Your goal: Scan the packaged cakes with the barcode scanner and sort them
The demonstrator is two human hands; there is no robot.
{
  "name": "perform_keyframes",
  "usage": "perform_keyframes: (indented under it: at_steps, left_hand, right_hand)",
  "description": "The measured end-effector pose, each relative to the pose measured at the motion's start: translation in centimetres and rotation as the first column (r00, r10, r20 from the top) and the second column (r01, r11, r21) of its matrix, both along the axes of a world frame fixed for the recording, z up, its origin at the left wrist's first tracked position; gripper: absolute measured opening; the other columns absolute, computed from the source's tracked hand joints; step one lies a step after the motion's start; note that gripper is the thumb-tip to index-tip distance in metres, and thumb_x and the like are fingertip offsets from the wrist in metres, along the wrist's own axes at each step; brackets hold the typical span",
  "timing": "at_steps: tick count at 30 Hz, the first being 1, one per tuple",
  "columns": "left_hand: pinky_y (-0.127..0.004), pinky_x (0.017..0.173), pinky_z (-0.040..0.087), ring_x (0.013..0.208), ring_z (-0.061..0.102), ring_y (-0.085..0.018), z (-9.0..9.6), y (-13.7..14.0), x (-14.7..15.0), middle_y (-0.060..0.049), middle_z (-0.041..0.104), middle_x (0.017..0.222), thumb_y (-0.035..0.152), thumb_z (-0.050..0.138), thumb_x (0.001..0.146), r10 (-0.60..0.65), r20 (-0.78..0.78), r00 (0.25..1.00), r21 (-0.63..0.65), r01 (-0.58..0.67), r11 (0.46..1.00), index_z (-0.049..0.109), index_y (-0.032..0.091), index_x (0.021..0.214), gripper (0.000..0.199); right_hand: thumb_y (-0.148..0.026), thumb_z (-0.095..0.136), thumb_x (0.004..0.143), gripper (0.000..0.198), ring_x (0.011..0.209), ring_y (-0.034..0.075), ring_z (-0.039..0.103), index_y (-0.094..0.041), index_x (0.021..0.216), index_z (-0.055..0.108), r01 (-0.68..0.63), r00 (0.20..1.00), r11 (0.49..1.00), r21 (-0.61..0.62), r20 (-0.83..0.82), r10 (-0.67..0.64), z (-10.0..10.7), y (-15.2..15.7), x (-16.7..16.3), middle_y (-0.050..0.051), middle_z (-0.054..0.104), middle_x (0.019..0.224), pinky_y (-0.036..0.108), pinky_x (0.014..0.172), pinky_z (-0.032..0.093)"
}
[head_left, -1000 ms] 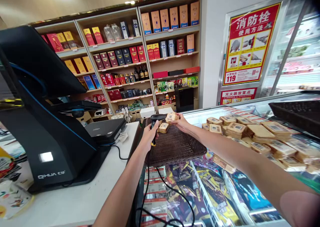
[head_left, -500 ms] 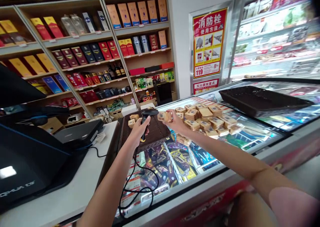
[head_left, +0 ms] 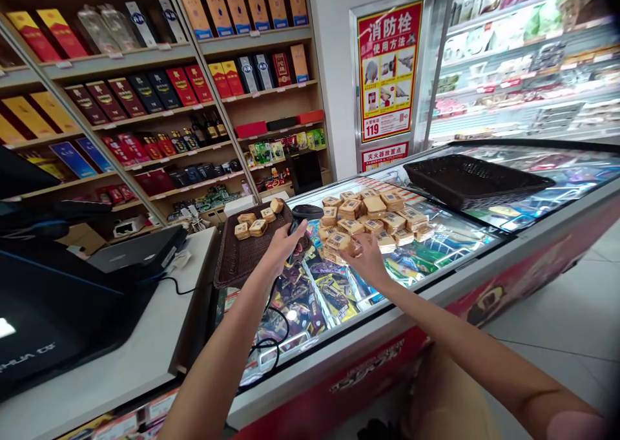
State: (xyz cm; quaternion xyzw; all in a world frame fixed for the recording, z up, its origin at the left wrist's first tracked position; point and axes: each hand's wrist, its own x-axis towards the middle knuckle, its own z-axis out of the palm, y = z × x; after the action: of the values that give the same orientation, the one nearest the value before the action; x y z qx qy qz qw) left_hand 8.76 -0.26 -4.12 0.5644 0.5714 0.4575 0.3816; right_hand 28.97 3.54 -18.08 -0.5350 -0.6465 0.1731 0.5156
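While the brown woven tray (head_left: 232, 265) with four tan packets sits leftmost on the glass freezer lid (head_left: 450, 243), the left hand (head_left: 281, 249) grips a black handheld scanner (head_left: 304, 215); the right hand (head_left: 364, 259) clasps a tan labelled packet (head_left: 340, 242) at the pile's (head_left: 375, 217) near edge.

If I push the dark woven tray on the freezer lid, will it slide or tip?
The dark brown woven tray would probably slide easily: it sits on the smooth glass freezer lid. It looks light, carrying only a few small wrapped tan cakes. Being shallow and wide, it seems unlikely to tip.
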Motion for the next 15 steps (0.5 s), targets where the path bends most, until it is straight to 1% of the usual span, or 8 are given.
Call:
perform_keyframes:
  at_steps: [1,3,6,10,13,15]
  left_hand:
    - [-0.022,0.046,0.034,0.047,0.047,-0.009,-0.1,-0.2,-0.2,0.002,0.051,0.059,0.067,0.069,0.071,0.006,-0.006,1.000,-0.006,-0.007,1.000,0.057,0.017,0.077,0.052]
    - [-0.022,0.046,0.034,0.048,0.048,-0.009,-0.1,-0.5,-0.9,0.001,0.053,0.062,0.067,0.070,0.070,0.023,-0.011,1.000,-0.008,-0.023,1.000,0.057,0.017,0.078,0.052]
    - [-0.022,0.045,0.035,0.048,0.048,-0.008,0.1,-1.0,-2.8,0.001,0.054,0.066,0.068,0.069,0.071,0.046,-0.005,0.999,0.002,-0.046,0.999,0.057,0.017,0.080,0.054]
    - [-0.021,0.046,0.037,0.049,0.049,-0.008,0.7,-1.4,-6.0,0.001,0.053,0.067,0.068,0.070,0.070,0.151,0.033,0.988,0.015,-0.151,0.988,0.055,0.017,0.078,0.053]
    - [-0.021,0.044,0.035,0.047,0.047,-0.007,1.2,-1.2,-8.6,0.003,0.051,0.065,0.068,0.070,0.070,0.244,0.082,0.966,0.036,-0.248,0.968,0.052,0.018,0.075,0.053]
    - [-0.020,0.043,0.034,0.046,0.046,-0.007,1.3,-0.9,-10.3,0.003,0.049,0.064,0.067,0.070,0.070,0.297,0.117,0.948,0.032,-0.302,0.953,0.051,0.018,0.074,0.053]
  right_hand:
    - [-0.052,0.070,0.076,0.046,0.106,0.037,0.060,-0.020,0.107,0.059,0.034,0.998,0.999,0.005,0.048,-0.035,-0.1,-0.1,-0.2,0.020,0.048,0.128,0.051,0.082,0.054]
    - [-0.051,0.067,0.079,0.041,0.109,0.040,0.057,-0.019,0.104,0.062,0.084,0.987,0.996,0.014,0.138,-0.085,-0.1,-0.2,-0.3,0.020,0.046,0.128,0.055,0.086,0.050]
    - [-0.050,0.062,0.085,0.041,0.115,0.041,0.052,-0.019,0.111,0.061,0.112,0.964,0.992,0.048,0.236,-0.121,0.8,-0.2,-0.7,0.020,0.046,0.128,0.054,0.087,0.048]
    - [-0.049,0.059,0.087,0.046,0.124,0.040,0.046,-0.020,0.123,0.056,0.101,0.933,0.989,0.109,0.334,-0.132,3.4,0.3,-2.7,0.020,0.042,0.135,0.050,0.089,0.047]
    - [-0.047,0.056,0.090,0.043,0.121,0.037,0.051,-0.020,0.124,0.054,0.044,0.903,0.993,0.114,0.422,-0.088,5.8,1.5,-5.8,0.019,0.042,0.137,0.045,0.086,0.049]
    - [-0.045,0.055,0.091,0.041,0.114,0.035,0.056,-0.020,0.124,0.054,-0.023,0.887,0.996,0.092,0.462,-0.022,7.2,2.8,-8.4,0.017,0.045,0.135,0.043,0.083,0.049]
